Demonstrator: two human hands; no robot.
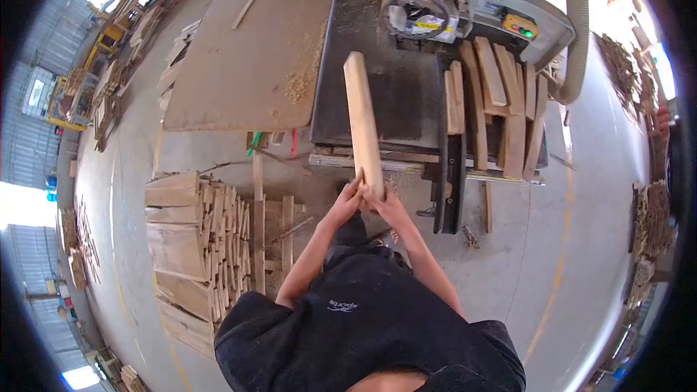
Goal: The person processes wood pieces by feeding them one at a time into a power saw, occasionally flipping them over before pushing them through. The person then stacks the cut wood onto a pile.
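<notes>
Your left hand (pixel 347 202) and right hand (pixel 382 203), together, clamp the near end of a wooden plank (pixel 363 123) pointing far toward the saw machine (pixel 465 7).

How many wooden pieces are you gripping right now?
1: a single plank, its near end held by both the left hand and right hand, its far end over the saw table. None seems hidden behind it.
</notes>
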